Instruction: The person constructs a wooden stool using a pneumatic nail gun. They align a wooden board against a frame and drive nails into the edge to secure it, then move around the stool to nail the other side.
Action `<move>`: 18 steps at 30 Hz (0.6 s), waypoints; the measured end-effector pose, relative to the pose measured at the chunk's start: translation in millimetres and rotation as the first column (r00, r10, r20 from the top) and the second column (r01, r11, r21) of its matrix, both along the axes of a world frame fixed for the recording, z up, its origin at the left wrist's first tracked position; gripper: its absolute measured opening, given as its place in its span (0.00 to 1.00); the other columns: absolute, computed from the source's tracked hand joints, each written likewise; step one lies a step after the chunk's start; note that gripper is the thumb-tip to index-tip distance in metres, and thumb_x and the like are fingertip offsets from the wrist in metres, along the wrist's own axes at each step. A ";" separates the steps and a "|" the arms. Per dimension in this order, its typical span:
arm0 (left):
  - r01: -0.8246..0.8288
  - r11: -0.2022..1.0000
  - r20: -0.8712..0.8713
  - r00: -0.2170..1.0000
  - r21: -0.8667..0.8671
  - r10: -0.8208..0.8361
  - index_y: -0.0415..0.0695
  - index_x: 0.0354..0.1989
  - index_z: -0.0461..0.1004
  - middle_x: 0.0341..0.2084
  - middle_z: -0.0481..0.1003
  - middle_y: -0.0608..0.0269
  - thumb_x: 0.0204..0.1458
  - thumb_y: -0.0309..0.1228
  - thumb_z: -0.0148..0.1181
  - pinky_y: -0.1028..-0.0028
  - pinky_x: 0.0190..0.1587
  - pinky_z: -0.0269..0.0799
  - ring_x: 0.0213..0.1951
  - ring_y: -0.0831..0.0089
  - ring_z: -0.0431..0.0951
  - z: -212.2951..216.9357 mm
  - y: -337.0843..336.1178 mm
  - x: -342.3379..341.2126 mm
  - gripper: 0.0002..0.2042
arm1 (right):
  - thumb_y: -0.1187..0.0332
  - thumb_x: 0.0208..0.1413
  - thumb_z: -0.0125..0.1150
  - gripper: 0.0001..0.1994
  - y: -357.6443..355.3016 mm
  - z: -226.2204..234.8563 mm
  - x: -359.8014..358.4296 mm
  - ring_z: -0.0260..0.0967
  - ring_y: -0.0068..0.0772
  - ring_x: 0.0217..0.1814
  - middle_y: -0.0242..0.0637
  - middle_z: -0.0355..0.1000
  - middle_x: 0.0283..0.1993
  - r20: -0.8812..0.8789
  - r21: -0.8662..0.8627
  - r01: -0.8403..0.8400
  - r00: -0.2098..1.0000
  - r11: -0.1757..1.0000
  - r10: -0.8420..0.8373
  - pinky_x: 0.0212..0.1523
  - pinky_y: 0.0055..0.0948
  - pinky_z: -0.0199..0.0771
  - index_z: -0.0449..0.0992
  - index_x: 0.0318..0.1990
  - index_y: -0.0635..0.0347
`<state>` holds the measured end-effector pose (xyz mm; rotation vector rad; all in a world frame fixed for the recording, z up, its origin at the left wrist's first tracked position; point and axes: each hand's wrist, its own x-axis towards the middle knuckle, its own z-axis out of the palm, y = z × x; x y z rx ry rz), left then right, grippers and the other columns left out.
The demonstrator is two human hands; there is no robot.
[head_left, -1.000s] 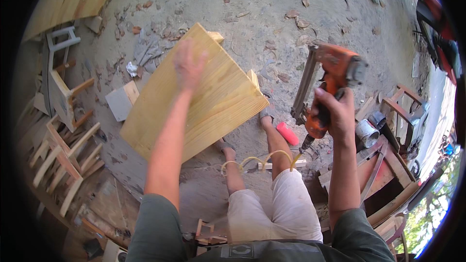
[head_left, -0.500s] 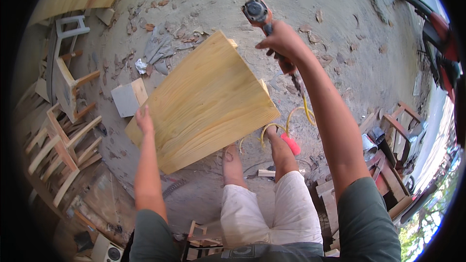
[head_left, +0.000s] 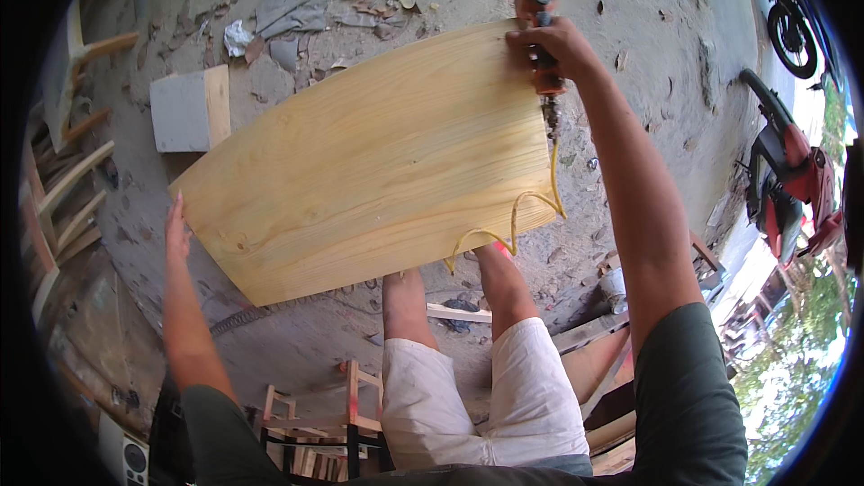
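A wide, pale wooden board [head_left: 360, 162] with visible grain lies in front of me, above the ground; what bears it is hidden. At its left end my left hand [head_left: 177, 232] touches the edge, fingers stretched out along it. My right hand [head_left: 560, 43] grips an orange and black nail gun [head_left: 538, 2] at the board's far right corner. From the tool's lower end a yellow coiled air hose [head_left: 515, 216] hangs down across the board's near right edge. My legs stand close to the near edge.
A white and wooden block [head_left: 189, 110] sits beyond the board's left end. Curved wooden parts [head_left: 72, 193] are piled at far left. Small wooden frames [head_left: 351, 396] stand near my legs. Leaves and a grey rag [head_left: 292, 2] litter the ground. A red motorbike [head_left: 796, 171] is at right.
The board has turned and now lies more crosswise. My left hand has shifted to its left end, fingers straighter. My right hand has brought the nail gun over the far right corner.
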<state>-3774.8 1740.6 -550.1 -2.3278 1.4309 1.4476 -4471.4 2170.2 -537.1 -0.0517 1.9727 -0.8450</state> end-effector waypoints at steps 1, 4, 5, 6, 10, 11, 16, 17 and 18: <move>-0.011 1.000 -0.015 1.000 0.019 0.011 0.38 0.65 0.63 0.61 0.68 0.55 0.57 0.52 0.64 0.48 0.62 0.60 0.62 0.60 0.67 0.3 -7.4 5.6 0.36 | 0.64 0.47 0.78 0.15 -2.1 3.1 -0.2 0.71 0.22 0.20 0.32 0.74 0.25 0.013 -0.004 -0.001 1.000 1.000 0.001 0.17 0.23 0.70 0.77 0.31 0.63; -0.052 0.997 -0.105 0.993 0.053 0.057 0.39 0.64 0.65 0.60 0.69 0.57 0.57 0.52 0.64 0.54 0.62 0.61 0.61 0.63 0.68 -2.0 -28.3 28.3 0.35 | 0.63 0.48 0.77 0.15 -9.0 15.5 5.2 0.70 0.21 0.18 0.31 0.74 0.25 0.056 0.000 0.012 0.998 1.000 -0.012 0.14 0.22 0.66 0.77 0.32 0.63; -0.075 0.996 -0.161 0.984 0.054 0.083 0.39 0.64 0.65 0.59 0.70 0.57 0.58 0.51 0.64 0.56 0.62 0.62 0.61 0.64 0.68 -3.2 -34.3 36.4 0.34 | 0.63 0.47 0.78 0.15 -13.4 16.5 5.4 0.70 0.22 0.19 0.32 0.74 0.26 0.085 -0.002 0.013 0.996 1.000 -0.012 0.15 0.23 0.68 0.77 0.32 0.64; -0.093 0.994 -0.220 0.970 0.060 0.104 0.39 0.64 0.66 0.59 0.70 0.58 0.58 0.51 0.65 0.58 0.62 0.63 0.61 0.65 0.68 -8.1 -38.9 40.8 0.34 | 0.63 0.46 0.78 0.16 -13.5 17.8 5.0 0.71 0.23 0.20 0.33 0.75 0.26 0.109 0.001 0.018 0.994 1.000 -0.018 0.16 0.24 0.69 0.78 0.33 0.64; -0.089 0.992 -0.277 0.954 0.094 0.112 0.38 0.64 0.66 0.59 0.70 0.58 0.57 0.49 0.65 0.62 0.62 0.63 0.61 0.66 0.69 -21.1 -43.0 53.5 0.33 | 0.64 0.45 0.79 0.17 -14.1 19.6 4.0 0.72 0.24 0.21 0.34 0.75 0.27 0.164 0.011 0.030 0.986 1.000 -0.031 0.18 0.25 0.71 0.78 0.35 0.65; -0.097 0.991 -0.277 0.953 0.092 0.119 0.38 0.64 0.66 0.59 0.70 0.58 0.57 0.50 0.65 0.62 0.63 0.62 0.61 0.66 0.68 -22.8 -43.9 54.2 0.34 | 0.64 0.45 0.79 0.17 -12.3 13.9 2.7 0.72 0.24 0.21 0.34 0.75 0.27 0.169 0.002 0.043 0.985 0.999 -0.042 0.18 0.24 0.71 0.78 0.35 0.65; -0.076 0.993 -0.270 0.958 0.085 0.096 0.38 0.65 0.65 0.61 0.69 0.58 0.57 0.50 0.65 0.60 0.65 0.59 0.64 0.65 0.66 -24.8 -46.3 55.3 0.35 | 0.63 0.46 0.78 0.17 -6.5 4.3 -2.3 0.72 0.23 0.21 0.33 0.75 0.27 0.176 0.018 0.044 0.983 0.999 -0.046 0.18 0.25 0.70 0.78 0.35 0.65; -0.075 0.994 -0.263 0.960 0.084 0.095 0.38 0.65 0.65 0.62 0.69 0.58 0.57 0.50 0.65 0.60 0.66 0.58 0.64 0.65 0.66 -21.3 -48.6 58.8 0.35 | 0.63 0.46 0.78 0.16 -9.3 2.3 0.8 0.72 0.24 0.21 0.33 0.75 0.27 0.178 0.001 0.055 0.983 0.998 -0.054 0.18 0.25 0.70 0.78 0.34 0.65; -0.074 0.993 -0.263 0.960 0.091 0.096 0.38 0.66 0.65 0.62 0.68 0.58 0.57 0.51 0.65 0.60 0.66 0.58 0.64 0.64 0.65 -23.3 -47.0 56.4 0.35 | 0.63 0.46 0.78 0.16 -8.3 0.5 0.6 0.72 0.24 0.21 0.33 0.75 0.27 0.171 -0.008 0.066 0.983 0.998 -0.064 0.17 0.25 0.70 0.78 0.34 0.65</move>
